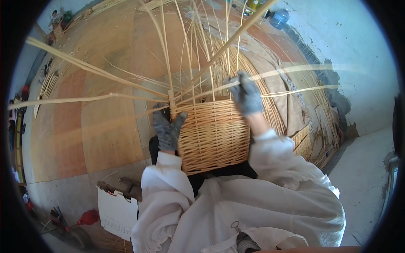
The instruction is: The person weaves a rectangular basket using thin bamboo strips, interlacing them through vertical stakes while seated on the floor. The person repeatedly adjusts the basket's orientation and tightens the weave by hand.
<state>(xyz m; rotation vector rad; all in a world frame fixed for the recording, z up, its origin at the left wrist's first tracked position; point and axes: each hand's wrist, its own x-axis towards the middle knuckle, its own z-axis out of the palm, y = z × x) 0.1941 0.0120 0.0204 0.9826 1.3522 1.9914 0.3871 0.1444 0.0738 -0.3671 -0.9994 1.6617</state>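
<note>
A half-woven wicker basket (214, 139) rests on my lap, its honey-coloured side facing me. Long pale willow rods stand up and fan out from its upper edge. My left hand (168, 130), in a grey glove, grips the basket's left corner, thumb on the front and fingers partly hidden round the side. Above the right end of the rim, my grey-gloved right hand (247, 96) is closed on a pale willow strand (291, 72). That strand runs along the rim between the uprights and sticks out to the right, its far end blurred.
Beyond the basket, a bundle of long rods (270, 107) lies beside a brown cloth (291, 99) on the floor. A large blue bottle (279, 19) stands by the wall. Worn board sheets (107, 114) cover the floor at left. At lower left are a white carton (117, 211) and a red object (88, 217).
</note>
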